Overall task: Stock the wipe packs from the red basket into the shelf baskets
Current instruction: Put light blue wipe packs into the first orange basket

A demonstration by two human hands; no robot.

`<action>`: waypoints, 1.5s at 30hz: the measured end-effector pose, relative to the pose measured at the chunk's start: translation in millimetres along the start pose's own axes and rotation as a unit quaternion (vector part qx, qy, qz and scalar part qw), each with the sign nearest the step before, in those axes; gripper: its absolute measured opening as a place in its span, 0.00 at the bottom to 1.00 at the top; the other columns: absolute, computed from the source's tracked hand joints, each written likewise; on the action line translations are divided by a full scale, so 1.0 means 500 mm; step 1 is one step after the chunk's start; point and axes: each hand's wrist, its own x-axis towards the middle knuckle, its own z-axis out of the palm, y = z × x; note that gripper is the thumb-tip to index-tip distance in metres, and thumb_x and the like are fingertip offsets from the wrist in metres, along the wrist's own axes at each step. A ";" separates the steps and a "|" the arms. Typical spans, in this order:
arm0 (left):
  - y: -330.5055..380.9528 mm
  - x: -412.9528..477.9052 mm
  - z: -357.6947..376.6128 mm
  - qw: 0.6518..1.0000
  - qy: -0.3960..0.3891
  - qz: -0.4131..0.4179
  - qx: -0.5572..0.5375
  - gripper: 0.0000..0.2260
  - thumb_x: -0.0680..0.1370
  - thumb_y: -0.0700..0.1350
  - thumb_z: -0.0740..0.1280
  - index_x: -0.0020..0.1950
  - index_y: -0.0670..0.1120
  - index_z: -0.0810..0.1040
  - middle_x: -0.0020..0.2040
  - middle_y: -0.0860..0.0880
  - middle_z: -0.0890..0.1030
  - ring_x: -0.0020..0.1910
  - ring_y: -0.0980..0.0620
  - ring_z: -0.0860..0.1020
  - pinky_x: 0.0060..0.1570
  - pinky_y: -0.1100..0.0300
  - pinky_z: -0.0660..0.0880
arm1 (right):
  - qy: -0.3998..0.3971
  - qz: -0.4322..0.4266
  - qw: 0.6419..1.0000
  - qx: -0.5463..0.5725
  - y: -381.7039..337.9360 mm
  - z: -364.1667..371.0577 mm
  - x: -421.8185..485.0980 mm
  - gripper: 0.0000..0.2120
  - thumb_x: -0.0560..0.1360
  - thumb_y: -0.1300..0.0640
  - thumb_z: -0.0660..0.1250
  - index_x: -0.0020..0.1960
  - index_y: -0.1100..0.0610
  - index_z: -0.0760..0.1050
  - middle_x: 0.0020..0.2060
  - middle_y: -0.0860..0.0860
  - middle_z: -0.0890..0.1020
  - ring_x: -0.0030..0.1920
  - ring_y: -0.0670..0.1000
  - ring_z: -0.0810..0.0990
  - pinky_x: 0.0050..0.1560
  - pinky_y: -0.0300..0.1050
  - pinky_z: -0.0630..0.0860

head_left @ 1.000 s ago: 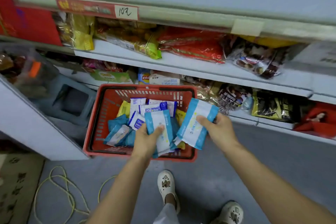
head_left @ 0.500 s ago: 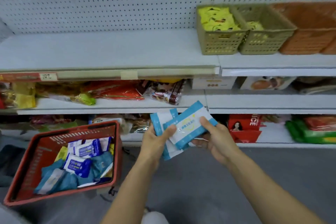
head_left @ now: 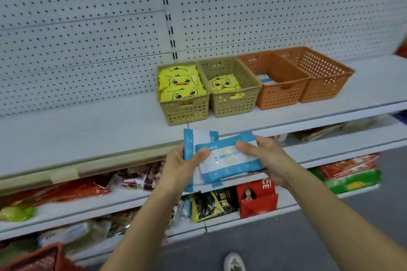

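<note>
1. A person's left hand (head_left: 181, 166) and right hand (head_left: 269, 157) together grip a small stack of blue-and-white wipe packs (head_left: 229, 161). The stack is held in the air just in front of the edge of the upper shelf (head_left: 88, 136). Each thumb presses on the front pack, with the fingers curled behind.
2. On that shelf, beyond the packs, four containers stand side by side and touching. Two tan baskets (head_left: 186, 112) are on the left and two orange baskets (head_left: 280, 95) on the right.
3. Yellow duck-print packs (head_left: 180, 81) fill the left tan basket to its rim, and a lower pile lies in the right tan one. A pale pack (head_left: 267, 79) lies at the bottom of the left orange basket.
4. The red basket (head_left: 41, 258) shows only as a corner at the near-left edge of view, well apart from both hands.
5. White pegboard (head_left: 88, 28) backs the shelf. Snack bags (head_left: 72, 191) crowd the lower shelves, and a white shoe (head_left: 234, 262) shows at the near edge.
</note>
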 end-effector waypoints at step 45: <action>0.224 0.668 0.452 0.978 0.158 0.005 -0.139 0.09 0.81 0.42 0.64 0.60 0.44 0.77 0.55 0.45 0.81 0.52 0.46 0.80 0.44 0.53 0.80 | -0.157 -0.066 0.966 -0.195 -0.346 -0.416 0.695 0.19 0.79 0.43 0.59 0.50 0.57 0.81 0.41 0.50 0.85 0.42 0.48 0.82 0.45 0.44 0.78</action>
